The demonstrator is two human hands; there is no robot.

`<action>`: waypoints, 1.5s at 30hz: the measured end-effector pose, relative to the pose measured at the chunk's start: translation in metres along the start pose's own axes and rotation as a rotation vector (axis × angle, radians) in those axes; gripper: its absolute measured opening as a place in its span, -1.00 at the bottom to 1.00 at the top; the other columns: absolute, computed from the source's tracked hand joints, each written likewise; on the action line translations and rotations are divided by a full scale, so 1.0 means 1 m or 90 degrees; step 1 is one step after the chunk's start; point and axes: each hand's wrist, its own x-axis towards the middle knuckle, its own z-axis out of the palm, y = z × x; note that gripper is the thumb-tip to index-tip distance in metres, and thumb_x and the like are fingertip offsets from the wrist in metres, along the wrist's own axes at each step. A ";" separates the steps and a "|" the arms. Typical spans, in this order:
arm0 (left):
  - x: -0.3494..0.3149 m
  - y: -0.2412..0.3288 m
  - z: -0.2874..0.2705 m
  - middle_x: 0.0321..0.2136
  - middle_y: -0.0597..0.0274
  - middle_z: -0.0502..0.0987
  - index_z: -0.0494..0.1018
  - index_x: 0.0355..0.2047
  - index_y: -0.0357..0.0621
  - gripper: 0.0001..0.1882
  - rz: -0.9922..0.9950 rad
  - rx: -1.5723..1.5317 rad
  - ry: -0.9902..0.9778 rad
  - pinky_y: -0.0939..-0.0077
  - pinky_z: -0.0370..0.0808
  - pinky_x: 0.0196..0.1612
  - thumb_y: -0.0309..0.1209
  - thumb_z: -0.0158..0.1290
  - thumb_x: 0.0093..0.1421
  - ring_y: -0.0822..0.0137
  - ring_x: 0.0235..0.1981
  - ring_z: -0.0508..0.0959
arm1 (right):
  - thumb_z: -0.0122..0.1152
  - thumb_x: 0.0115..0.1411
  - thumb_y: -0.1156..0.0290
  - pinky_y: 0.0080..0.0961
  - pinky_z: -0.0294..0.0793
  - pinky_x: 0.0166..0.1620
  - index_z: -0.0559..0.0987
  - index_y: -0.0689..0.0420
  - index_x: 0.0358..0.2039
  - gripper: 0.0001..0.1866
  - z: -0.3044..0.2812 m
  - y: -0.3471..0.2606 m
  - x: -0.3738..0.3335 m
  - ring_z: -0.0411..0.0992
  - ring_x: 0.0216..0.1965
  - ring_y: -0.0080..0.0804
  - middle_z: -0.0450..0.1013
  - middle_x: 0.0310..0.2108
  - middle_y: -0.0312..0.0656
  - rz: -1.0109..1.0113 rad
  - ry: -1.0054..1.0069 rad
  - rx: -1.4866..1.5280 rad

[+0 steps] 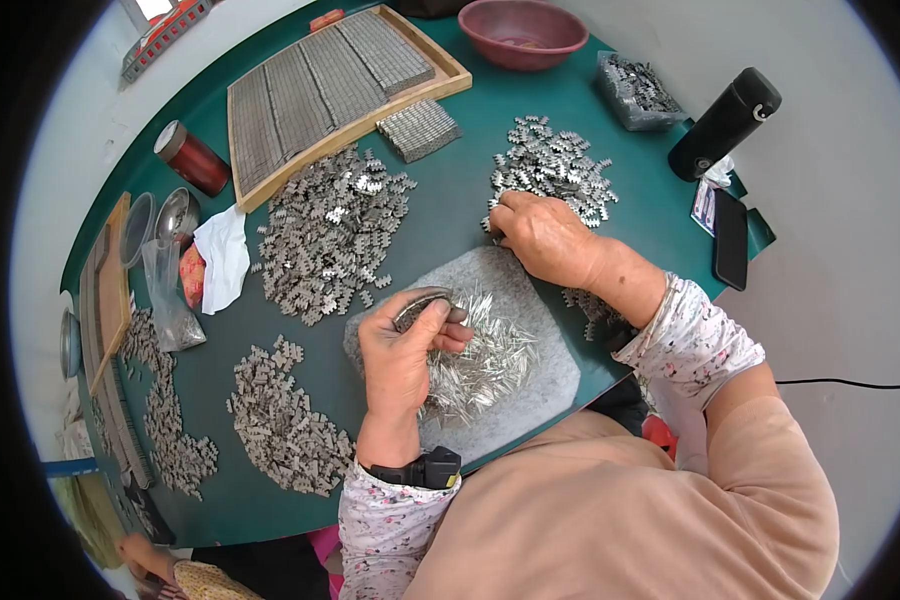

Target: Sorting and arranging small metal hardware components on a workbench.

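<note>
My left hand (pixel 402 352) grips tweezers (pixel 422 304) over one gray mat (pixel 540 385); my right hand (pixel 542 238) pinches metal pieces (pixel 552 170). Five piles lie on the table (pixel 450 205).

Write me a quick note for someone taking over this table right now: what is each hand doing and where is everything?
Left hand: pinches a small dark tool over the heap of thin metal slivers on the grey pad.
Right hand: fingers down at the near edge of the right-hand pile of toothed metal pieces, at the pad's far edge.
Done: the wooden tray holds neat rows of pieces.
Left: loose piles in the middle and near left are unsorted.
Also on the table: pink bowl, black bottle.
</note>
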 end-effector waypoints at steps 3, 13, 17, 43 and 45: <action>-0.001 0.000 0.002 -0.48 0.00 0.59 0.51 -0.24 -0.44 -0.83 0.019 0.024 0.001 0.54 0.58 -0.53 -0.54 0.10 0.20 0.28 -0.57 0.61 | 0.25 0.01 0.54 -0.22 0.46 -0.20 0.48 0.20 -0.31 -0.80 -0.002 0.000 -0.001 0.45 -0.25 -0.06 0.40 -0.34 -0.07 0.034 -0.001 0.047; -0.001 0.001 0.001 -0.51 0.07 0.57 0.51 -0.26 -0.39 -0.86 0.045 0.077 0.013 0.59 0.54 -0.56 -0.54 0.08 0.20 0.33 -0.61 0.59 | 0.14 -0.04 0.57 -0.23 0.46 -0.24 0.48 0.27 -0.42 -0.87 -0.018 -0.028 -0.018 0.45 -0.32 -0.02 0.38 -0.38 0.01 -0.090 -0.058 0.111; 0.000 0.003 0.002 -0.51 0.08 0.57 0.51 -0.26 -0.39 -0.86 0.039 0.092 0.013 0.61 0.54 -0.55 -0.54 0.07 0.21 0.34 -0.61 0.59 | 0.13 -0.06 0.57 -0.22 0.46 -0.23 0.49 0.26 -0.41 -0.87 -0.002 -0.036 -0.020 0.44 -0.29 -0.01 0.35 -0.36 0.01 -0.068 0.012 0.102; -0.004 -0.001 0.004 -0.53 0.23 0.56 0.56 -0.28 -0.35 -0.88 0.115 0.143 -0.018 0.66 0.47 -0.52 -0.58 0.11 0.17 0.49 -0.59 0.52 | 0.18 -0.03 0.71 -0.38 0.53 -0.35 0.49 0.22 -0.19 -0.67 0.000 -0.082 -0.022 0.51 -0.38 -0.17 0.42 -0.37 -0.09 -0.003 0.255 0.464; -0.004 -0.001 0.003 -0.54 0.23 0.56 0.55 -0.29 -0.35 -0.89 0.112 0.147 -0.014 0.66 0.46 -0.52 -0.58 0.11 0.16 0.49 -0.59 0.52 | 0.18 -0.02 0.70 -0.38 0.52 -0.35 0.51 0.22 -0.22 -0.70 -0.004 -0.079 -0.023 0.51 -0.39 -0.16 0.43 -0.39 -0.09 0.004 0.246 0.493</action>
